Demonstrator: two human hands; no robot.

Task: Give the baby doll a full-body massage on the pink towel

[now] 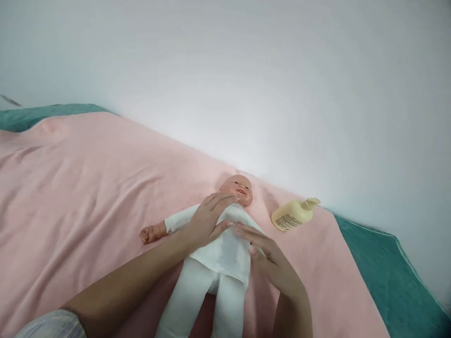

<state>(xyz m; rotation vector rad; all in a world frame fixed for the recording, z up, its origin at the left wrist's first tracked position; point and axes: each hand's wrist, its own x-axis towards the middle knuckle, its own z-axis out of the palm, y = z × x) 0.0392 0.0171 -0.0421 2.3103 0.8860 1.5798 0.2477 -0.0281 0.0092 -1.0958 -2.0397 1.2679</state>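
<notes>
A baby doll (225, 263) in a white top and white trousers lies on its back, its bald head toward the wall. My left hand (210, 218) is over the doll's upper chest, fingers stretched out near its chin and thumb apart. On the other side of the chest, my right hand (266, 256) is at the doll's side, its fingers extended toward my left thumb. Neither hand holds anything. One brown-pink doll hand sticks out of the sleeve at the left; the doll's other hand is hidden behind my right hand.
A yellow pump bottle (292, 214) with printed text lies right of the doll's head. Beneath everything is a creased pink cloth (98, 188), over a green cloth (391, 272). A pale wall (246, 84) rises behind.
</notes>
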